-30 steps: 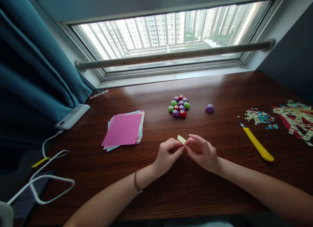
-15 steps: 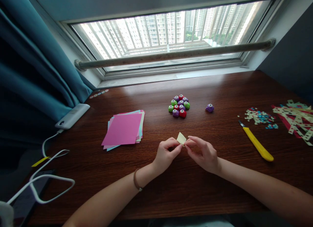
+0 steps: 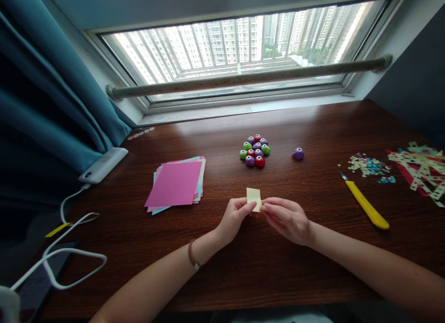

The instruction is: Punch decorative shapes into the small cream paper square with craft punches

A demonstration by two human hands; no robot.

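A small pale yellow piece of paper [image 3: 253, 197] is held up over the desk between my two hands. My left hand [image 3: 236, 217] pinches it from the left, thumb across its front. At the paper's lower right edge, the fingertips of my right hand [image 3: 287, 219] are pressed together on it. Beyond my hands stands a cluster of small red, green and purple craft punches [image 3: 257, 147]. One purple punch [image 3: 298, 153] sits apart to their right. Left of my hands lies a stack of coloured paper squares [image 3: 175, 184], pink on top.
A yellow craft knife [image 3: 366, 205] lies on the right, its blade pointing away. Behind it are tiny paper cutouts [image 3: 370, 165] and punched paper strips [image 3: 422, 167]. On the left are a white power bank [image 3: 103, 165], a white cable [image 3: 74, 251] and a dark phone [image 3: 45, 281].
The yellow paper has turned from a tilted diamond to nearly upright and shifted slightly left. My left thumb now lies across it. My right fingers have closed together.
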